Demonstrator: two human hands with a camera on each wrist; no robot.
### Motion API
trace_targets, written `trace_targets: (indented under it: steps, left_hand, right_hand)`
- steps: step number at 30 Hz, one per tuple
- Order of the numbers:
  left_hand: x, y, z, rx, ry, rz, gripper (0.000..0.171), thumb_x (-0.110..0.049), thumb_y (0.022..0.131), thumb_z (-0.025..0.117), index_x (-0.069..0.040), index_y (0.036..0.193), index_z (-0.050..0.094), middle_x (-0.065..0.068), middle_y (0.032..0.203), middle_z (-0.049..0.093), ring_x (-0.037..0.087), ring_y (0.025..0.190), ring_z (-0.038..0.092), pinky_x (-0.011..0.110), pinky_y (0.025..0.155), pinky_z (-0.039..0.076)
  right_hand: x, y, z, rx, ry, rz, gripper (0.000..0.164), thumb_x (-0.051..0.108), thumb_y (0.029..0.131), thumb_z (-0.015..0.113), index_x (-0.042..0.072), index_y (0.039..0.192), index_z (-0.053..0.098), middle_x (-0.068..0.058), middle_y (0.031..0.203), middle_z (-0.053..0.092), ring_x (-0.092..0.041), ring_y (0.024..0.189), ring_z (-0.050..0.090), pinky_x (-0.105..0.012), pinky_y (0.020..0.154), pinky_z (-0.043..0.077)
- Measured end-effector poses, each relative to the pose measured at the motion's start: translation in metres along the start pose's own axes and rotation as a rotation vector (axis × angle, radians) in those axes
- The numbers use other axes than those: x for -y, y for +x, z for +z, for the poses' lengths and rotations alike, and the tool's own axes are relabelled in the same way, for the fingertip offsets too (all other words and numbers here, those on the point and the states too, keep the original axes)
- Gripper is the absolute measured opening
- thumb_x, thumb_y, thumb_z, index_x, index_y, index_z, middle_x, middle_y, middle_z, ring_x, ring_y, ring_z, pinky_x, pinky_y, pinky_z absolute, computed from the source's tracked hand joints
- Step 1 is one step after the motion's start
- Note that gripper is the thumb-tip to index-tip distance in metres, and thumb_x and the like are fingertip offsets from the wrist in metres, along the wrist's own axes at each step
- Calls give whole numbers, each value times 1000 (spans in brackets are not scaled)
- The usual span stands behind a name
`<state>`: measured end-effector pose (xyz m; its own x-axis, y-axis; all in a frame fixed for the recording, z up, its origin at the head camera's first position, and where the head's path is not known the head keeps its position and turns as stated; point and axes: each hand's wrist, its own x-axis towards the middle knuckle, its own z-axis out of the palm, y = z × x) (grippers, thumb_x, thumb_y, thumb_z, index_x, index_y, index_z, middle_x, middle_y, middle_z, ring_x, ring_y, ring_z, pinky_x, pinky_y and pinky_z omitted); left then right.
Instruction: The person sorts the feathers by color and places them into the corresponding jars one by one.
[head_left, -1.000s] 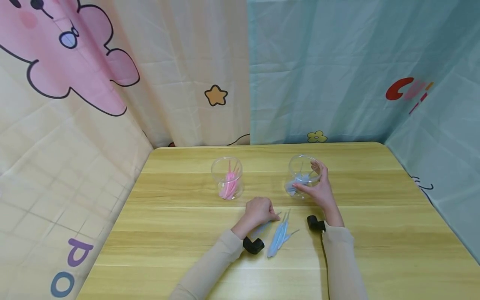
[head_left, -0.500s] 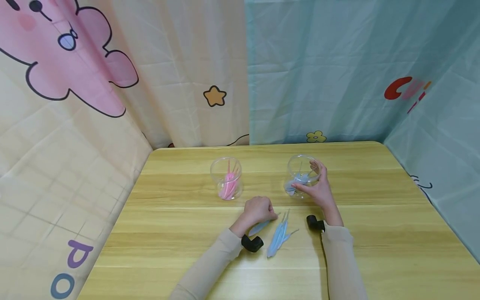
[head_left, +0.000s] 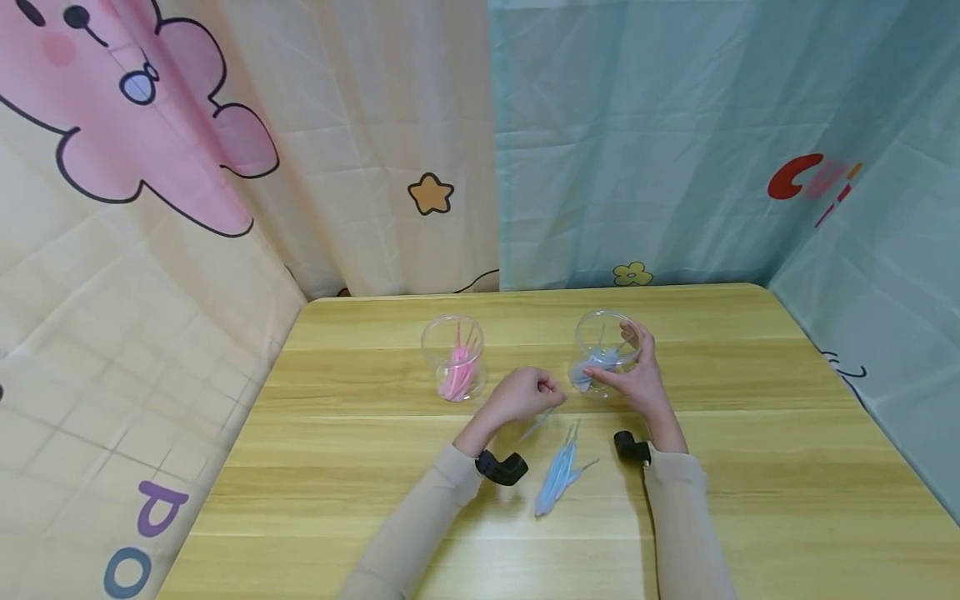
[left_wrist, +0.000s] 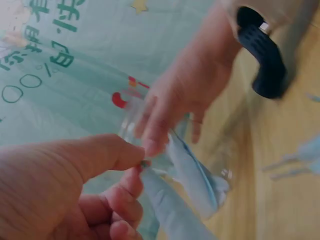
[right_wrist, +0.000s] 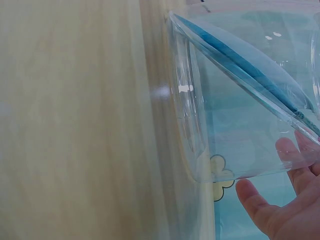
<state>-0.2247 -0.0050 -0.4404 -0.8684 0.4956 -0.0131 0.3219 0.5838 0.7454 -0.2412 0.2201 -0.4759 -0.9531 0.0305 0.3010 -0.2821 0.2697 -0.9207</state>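
Observation:
My left hand [head_left: 525, 393] pinches a light blue feather [left_wrist: 172, 210] by its quill between thumb and forefinger, lifted over the table with the vane hanging down. My right hand [head_left: 642, 380] holds a clear plastic cup [head_left: 582, 340] from its right side, thumb in front and fingers behind. Inside that cup lean several blue feathers [head_left: 597, 365], quills upward. More blue feathers [head_left: 557, 477] lie in a small bunch on the table between the forearms. In the left wrist view the held feather is near the cup, apart from it as far as I can tell.
A second clear cup [head_left: 429, 343] stands to the left, with pink feathers [head_left: 457, 373] in it. Black wrist mounts [head_left: 504, 469] sit on both wrists. Printed curtains [head_left: 420, 108] close off the back and sides of the wooden table [head_left: 300, 500].
My left hand has lifted the blue feather from the table and moved slightly forward, toward the cups. My right hand stays on its cup.

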Motion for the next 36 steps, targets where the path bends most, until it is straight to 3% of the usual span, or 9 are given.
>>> trace_targets:
  steps: [6,12,15,19,23,26,29,36]
  left_hand:
    - [-20,16,-12,-49,-311,44,18,-22,93,61,-6,97,68,0,75,58,9,64,48,21,58,40]
    - [-43,37,-23,-138,-569,149,26,-21,98,55,1,108,64,4,82,58,9,72,47,22,63,39]
    - [-52,48,-24,-209,-678,207,27,-20,98,54,3,110,61,6,84,58,8,75,49,21,67,41]
    - [-58,64,-19,-353,-778,270,27,-19,98,55,4,110,60,4,81,56,12,73,49,21,64,40]
    - [-55,79,-10,-498,-839,291,26,-17,97,56,6,107,60,3,77,54,16,69,45,23,60,38]
    - [-51,85,-3,-539,-856,266,25,-16,96,57,7,107,60,1,75,53,11,66,44,22,60,38]
    - [-49,82,1,-515,-810,229,25,-14,96,57,8,108,60,-4,71,50,7,63,42,20,57,35]
    - [-51,53,-3,-405,-683,235,26,-7,93,60,10,112,59,0,66,46,7,56,39,20,55,35]
  right_hand:
    - [20,-5,1,9,2,-8,98,-2,71,81,-3,144,16,-28,144,26,-44,133,21,-61,105,12]
    - [7,-2,-1,7,7,-17,98,-3,71,81,1,144,17,-26,144,27,-42,133,22,-61,105,13]
    - [-5,1,-2,3,-4,-15,99,-1,71,82,5,146,17,-22,145,28,-39,134,22,-60,106,14]
    - [-13,2,-1,-4,-16,-1,100,9,71,84,11,146,18,-17,146,28,-37,135,22,-61,106,11]
    - [-14,2,0,-10,-17,2,100,13,71,85,13,146,19,-15,146,29,-36,135,22,-61,106,10]
    - [-12,1,0,-8,-18,-5,100,11,71,84,11,146,18,-17,146,29,-36,135,23,-60,106,11]
    - [-4,-1,1,0,-3,-16,100,5,71,83,6,146,17,-22,145,28,-40,134,23,-61,106,11]
    - [24,-6,1,6,-24,-5,96,-1,72,80,-3,144,16,-28,144,27,-44,133,22,-63,105,12]
